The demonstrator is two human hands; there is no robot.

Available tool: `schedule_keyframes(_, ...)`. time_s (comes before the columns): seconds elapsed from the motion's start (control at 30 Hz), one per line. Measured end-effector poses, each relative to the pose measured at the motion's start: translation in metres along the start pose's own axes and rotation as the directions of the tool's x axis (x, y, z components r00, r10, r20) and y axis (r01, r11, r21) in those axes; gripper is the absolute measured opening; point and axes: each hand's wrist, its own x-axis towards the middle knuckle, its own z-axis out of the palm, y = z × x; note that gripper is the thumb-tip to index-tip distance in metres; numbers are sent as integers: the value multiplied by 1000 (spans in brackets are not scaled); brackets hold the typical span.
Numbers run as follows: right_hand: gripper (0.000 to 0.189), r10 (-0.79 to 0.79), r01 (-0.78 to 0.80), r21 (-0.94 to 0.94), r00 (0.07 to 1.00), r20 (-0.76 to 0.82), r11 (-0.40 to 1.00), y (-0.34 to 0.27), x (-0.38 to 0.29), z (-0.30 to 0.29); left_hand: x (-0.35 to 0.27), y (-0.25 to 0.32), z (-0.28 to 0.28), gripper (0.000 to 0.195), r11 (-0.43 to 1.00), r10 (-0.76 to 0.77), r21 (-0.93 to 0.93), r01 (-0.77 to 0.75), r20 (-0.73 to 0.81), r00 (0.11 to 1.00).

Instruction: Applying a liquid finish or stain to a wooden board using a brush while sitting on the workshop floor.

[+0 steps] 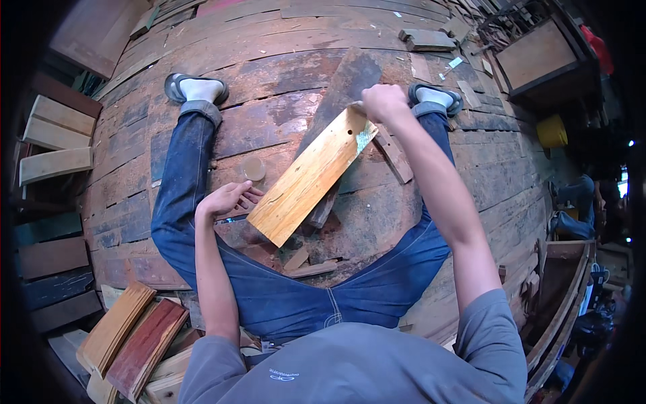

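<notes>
A pale wooden board with a dark hole near its far end lies slantwise between my legs, resting over a darker plank. My right hand is closed at the board's far end; whether it grips the board or something small on it is hidden by the fingers. My left hand is beside the board's near left corner, fingers apart, with nothing seen in it. Just beyond that hand stands a small round container. A short wooden strip lies right of the board.
Curved wooden pieces are stacked at the lower left, and more boards stand along the left side. Wood blocks lie on the plank floor at the far right. Another person sits at the right edge.
</notes>
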Motion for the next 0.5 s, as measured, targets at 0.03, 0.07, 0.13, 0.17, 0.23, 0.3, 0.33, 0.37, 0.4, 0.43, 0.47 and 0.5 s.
schedule_keyframes(0.03, 24, -48, 47, -25, 999, -25, 999, -7, -6, 5, 1, -1, 0, 53, 1000, 6, 10, -6, 5, 1000)
schedule_keyframes(0.07, 24, -66, 63, -46, 994, -83, 997, -11, -11, 14, 1, -1, -1, 49, 1000, -11, -6, 12, 11, 1000)
schedule_keyframes(0.13, 24, -109, 105, -49, 991, -82, 993, -17, -35, 24, 2, -7, -3, 48, 1000, -1, -8, 1, 17, 1000)
schedule_keyframes(0.17, 24, -149, 145, -51, 986, -82, 988, -20, -49, 28, 1, -11, -5, 46, 1000, 12, -7, -11, 23, 1000)
schedule_keyframes(0.23, 20, -188, 196, 63, 975, -116, 979, -22, -80, 35, 1, -5, -4, 46, 1000, 6, -15, -5, 22, 1000)
schedule_keyframes(0.3, 19, -231, 231, 71, 973, 0, 970, -22, -104, 20, 2, 4, -2, 45, 1000, 2, -21, -2, 22, 1000)
schedule_keyframes(0.33, 18, -276, 266, 94, 954, 114, 959, -25, -115, 11, 1, 5, -2, 45, 1000, -12, -14, 12, 15, 1000)
schedule_keyframes(0.37, 18, -280, 270, 96, 953, 116, 958, -30, -123, 2, 1, 6, -2, 44, 1000, -27, -7, 27, 9, 1000)
schedule_keyframes(0.4, 18, -348, 318, 176, 922, 171, 931, -37, -130, -6, 3, 7, -2, 44, 1000, -19, -7, 19, 7, 1000)
schedule_keyframes(0.43, 19, -416, 358, 259, 883, 219, 897, -43, -135, -10, 3, 5, -1, 44, 1000, -20, -5, 20, 8, 1000)
schedule_keyframes(0.47, 22, -471, 404, 299, 859, 203, 865, -48, -133, -3, 3, 3, 1, 44, 1000, -16, -5, 16, -4, 1000)
schedule_keyframes(0.5, 22, -467, 400, 299, 861, 200, 866, -52, -128, 1, 3, 2, 1, 44, 1000, -8, -4, 8, -17, 1000)
